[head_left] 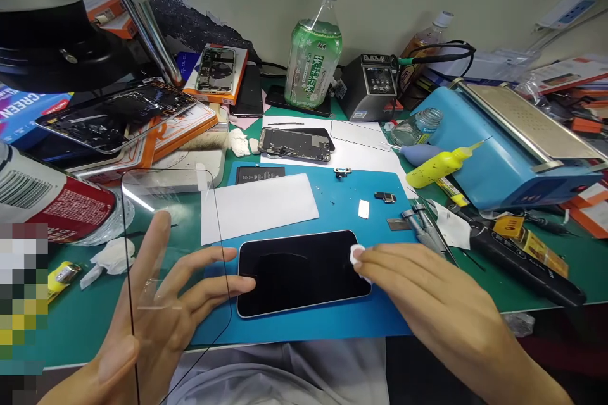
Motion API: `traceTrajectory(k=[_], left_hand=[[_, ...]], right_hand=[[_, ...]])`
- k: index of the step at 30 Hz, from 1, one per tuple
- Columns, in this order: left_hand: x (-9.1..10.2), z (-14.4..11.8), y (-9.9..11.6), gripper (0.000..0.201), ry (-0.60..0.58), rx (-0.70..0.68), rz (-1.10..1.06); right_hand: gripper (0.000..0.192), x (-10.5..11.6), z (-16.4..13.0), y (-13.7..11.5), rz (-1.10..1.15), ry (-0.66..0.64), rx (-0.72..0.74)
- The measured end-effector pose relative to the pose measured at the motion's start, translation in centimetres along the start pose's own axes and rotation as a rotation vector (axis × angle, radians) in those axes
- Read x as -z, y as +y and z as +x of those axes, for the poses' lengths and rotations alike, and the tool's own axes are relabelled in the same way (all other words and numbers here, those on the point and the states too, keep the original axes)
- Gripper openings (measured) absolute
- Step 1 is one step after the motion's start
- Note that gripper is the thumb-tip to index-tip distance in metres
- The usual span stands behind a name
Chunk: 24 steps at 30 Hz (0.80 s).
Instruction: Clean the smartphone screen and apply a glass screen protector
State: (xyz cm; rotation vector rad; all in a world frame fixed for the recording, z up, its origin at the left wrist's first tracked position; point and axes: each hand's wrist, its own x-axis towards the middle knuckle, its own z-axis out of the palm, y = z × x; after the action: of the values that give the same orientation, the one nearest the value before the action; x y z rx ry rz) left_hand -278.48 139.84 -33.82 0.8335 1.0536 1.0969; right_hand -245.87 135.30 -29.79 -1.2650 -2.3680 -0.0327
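Note:
A smartphone (304,275) with a dark, glossy screen lies flat on the blue mat (304,326). My left hand (166,304) holds a clear, black-edged screen protector (192,202) upright, and the hand shows through it. Two fingertips of that same hand rest at the phone's left edge. At the phone's right end, my right hand (441,297) pinches a small white wiping pad (356,254) against the screen, its fingers pressed together. Behind the phone lies a white sheet (261,205), partly over a black battery (260,174).
Small phone parts (386,197) lie on the mat's right side. An opened phone (295,143) sits farther back. A green-labelled bottle (313,63), a blue machine (498,145), a yellow dropper bottle (439,166) and a black handheld tool (527,266) stand or lie around. A red-and-white container (80,202) is at left.

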Motion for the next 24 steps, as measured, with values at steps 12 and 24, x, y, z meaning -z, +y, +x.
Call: traceTrajectory(k=[12, 24], left_hand=[[1.6, 0.6, -0.9, 0.086, -0.010, 0.038, -0.025], [0.0, 0.1, -0.2, 0.080, 0.020, -0.015, -0.046]], right_hand=[[0.035, -0.4, -0.6, 0.5, 0.102, 0.018, -0.055], [0.031, -0.8, 1.2, 1.8, 0.087, 0.022, -0.043]])
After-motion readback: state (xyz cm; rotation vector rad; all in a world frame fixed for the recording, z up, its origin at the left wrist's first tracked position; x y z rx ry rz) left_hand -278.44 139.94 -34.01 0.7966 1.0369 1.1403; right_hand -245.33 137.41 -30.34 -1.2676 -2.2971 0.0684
